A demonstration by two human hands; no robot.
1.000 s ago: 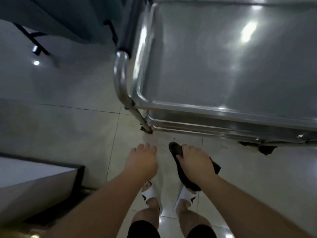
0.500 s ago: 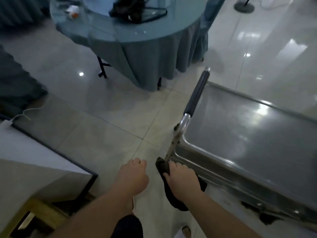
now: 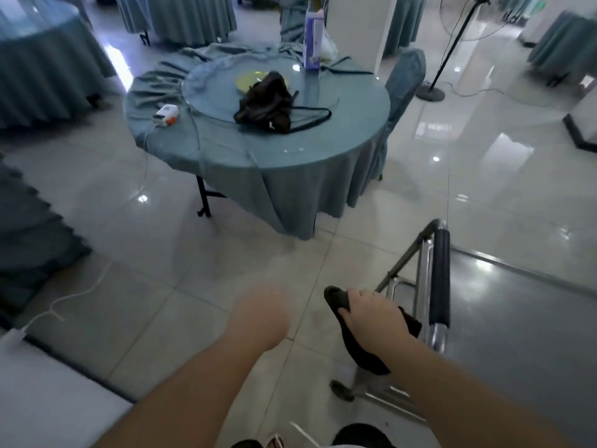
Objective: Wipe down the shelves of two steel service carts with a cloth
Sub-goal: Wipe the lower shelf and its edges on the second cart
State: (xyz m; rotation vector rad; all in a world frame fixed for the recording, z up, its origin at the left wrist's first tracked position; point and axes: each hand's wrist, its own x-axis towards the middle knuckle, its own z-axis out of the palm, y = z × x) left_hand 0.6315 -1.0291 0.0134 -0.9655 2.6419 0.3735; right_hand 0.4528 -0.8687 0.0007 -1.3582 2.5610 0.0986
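Observation:
A steel service cart [image 3: 517,334] fills the lower right, its flat grey top shelf showing and its black-gripped push handle [image 3: 440,279] standing at the near left end. My right hand [image 3: 371,315] is closed on a dark cloth [image 3: 358,350] just left of that handle. The cloth hangs below my palm, beside the cart's frame. My left hand [image 3: 261,318] hovers over the floor tiles to the left, blurred by motion and holding nothing; whether its fingers are curled or apart I cannot tell. Only one cart is in view.
A round table [image 3: 258,150] in teal cloth stands ahead, carrying a black bag [image 3: 268,105] and a glass turntable. A white counter corner [image 3: 48,399] sits at lower left with a white cable [image 3: 69,297]. A fan stand [image 3: 431,92] and more draped tables are farther back.
My view has swung up from the cart's shelf and floor to the room ahead. The cart now lies at the lower right. My right hand has kept the cloth throughout.

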